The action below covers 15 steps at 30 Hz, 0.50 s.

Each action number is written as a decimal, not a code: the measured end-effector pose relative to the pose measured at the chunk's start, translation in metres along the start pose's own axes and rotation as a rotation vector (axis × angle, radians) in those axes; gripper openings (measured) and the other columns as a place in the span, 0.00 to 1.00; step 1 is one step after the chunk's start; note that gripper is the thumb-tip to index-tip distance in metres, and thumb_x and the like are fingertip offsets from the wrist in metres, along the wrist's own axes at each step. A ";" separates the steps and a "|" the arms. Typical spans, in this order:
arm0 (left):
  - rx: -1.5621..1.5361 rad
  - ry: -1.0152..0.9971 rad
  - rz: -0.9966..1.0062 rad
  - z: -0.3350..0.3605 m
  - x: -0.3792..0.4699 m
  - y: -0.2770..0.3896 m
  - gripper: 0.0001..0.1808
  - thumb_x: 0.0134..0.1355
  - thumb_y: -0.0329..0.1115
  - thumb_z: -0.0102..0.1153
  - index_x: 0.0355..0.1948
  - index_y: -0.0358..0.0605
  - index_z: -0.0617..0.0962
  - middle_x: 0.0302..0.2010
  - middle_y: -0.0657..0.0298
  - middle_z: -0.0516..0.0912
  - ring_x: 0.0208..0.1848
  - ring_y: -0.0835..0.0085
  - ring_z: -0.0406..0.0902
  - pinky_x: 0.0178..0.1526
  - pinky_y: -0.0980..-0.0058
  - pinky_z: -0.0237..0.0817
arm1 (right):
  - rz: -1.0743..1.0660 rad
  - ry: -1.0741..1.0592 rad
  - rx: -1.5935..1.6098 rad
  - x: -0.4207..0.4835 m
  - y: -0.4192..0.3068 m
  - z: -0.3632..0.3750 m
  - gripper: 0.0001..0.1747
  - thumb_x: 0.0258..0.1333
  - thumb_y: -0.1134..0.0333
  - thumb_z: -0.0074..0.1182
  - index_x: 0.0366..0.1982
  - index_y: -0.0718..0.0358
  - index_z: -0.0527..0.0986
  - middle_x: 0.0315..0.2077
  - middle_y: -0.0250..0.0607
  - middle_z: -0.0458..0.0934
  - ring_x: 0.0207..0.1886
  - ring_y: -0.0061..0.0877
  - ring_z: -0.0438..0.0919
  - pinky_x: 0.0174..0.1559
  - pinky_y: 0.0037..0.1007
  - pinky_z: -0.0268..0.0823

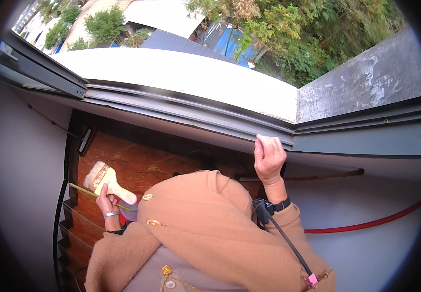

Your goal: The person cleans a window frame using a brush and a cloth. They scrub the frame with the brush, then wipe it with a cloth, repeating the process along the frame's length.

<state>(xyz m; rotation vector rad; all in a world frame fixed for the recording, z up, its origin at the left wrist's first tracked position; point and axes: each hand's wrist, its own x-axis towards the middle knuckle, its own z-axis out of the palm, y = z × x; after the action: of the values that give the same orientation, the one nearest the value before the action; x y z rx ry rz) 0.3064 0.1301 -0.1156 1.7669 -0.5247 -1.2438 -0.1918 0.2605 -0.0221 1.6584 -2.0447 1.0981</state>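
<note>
My left hand, low on the left, holds a wide flat brush with pale bristles and a light handle, bristles pointing up and left. A thin greenish stick passes at the same hand; whether the fingers grip it too is unclear. My right hand is raised at the right end of the metal window track, its fingers curled together. Whether it touches the frame or pinches something small cannot be told. A black device is strapped at the right wrist.
Beyond the open window lies a white ledge, with roofs and trees below. A long-handled squeegee or brush leans at the left wall. Brown steps descend at lower left. A red handrail runs at right. A reddish container is partly hidden.
</note>
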 end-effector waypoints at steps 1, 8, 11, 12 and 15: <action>0.007 0.013 -0.011 0.001 0.000 0.000 0.12 0.59 0.39 0.65 0.35 0.40 0.80 0.20 0.68 0.77 0.12 0.84 0.61 0.12 0.83 0.46 | 0.029 0.019 -0.060 0.003 0.004 -0.008 0.13 0.47 0.80 0.60 0.37 0.64 0.76 0.30 0.42 0.78 0.31 0.38 0.77 0.32 0.33 0.71; 0.022 -0.010 -0.034 0.003 0.000 -0.003 0.12 0.59 0.39 0.65 0.35 0.40 0.80 0.20 0.68 0.77 0.12 0.84 0.62 0.12 0.83 0.46 | -0.125 -0.434 -0.138 0.031 0.030 -0.034 0.07 0.39 0.78 0.54 0.23 0.60 0.72 0.26 0.36 0.70 0.32 0.32 0.74 0.31 0.31 0.69; 0.011 -0.018 -0.033 0.004 0.000 -0.005 0.12 0.59 0.38 0.65 0.35 0.40 0.80 0.20 0.67 0.77 0.12 0.84 0.62 0.12 0.83 0.46 | -0.251 -0.560 -0.116 0.043 0.035 -0.032 0.05 0.40 0.75 0.54 0.21 0.58 0.70 0.25 0.34 0.70 0.32 0.30 0.73 0.31 0.30 0.67; 0.009 -0.011 -0.021 0.004 -0.001 -0.005 0.12 0.59 0.38 0.65 0.35 0.40 0.80 0.21 0.67 0.77 0.12 0.84 0.62 0.12 0.83 0.46 | -0.285 -0.584 -0.104 0.046 0.036 -0.031 0.05 0.39 0.75 0.54 0.21 0.58 0.70 0.25 0.33 0.70 0.32 0.29 0.73 0.31 0.30 0.67; -0.022 -0.004 -0.036 0.001 -0.005 -0.007 0.12 0.59 0.37 0.65 0.35 0.40 0.80 0.21 0.67 0.78 0.12 0.84 0.63 0.12 0.83 0.47 | -0.385 -0.653 -0.138 0.055 0.035 -0.030 0.05 0.39 0.73 0.55 0.19 0.56 0.71 0.25 0.32 0.69 0.33 0.27 0.73 0.31 0.29 0.65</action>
<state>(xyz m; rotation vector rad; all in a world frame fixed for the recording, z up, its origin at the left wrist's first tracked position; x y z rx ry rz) 0.3031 0.1367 -0.1189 1.7625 -0.4821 -1.2733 -0.2476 0.2450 0.0200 2.4170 -1.9292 0.2952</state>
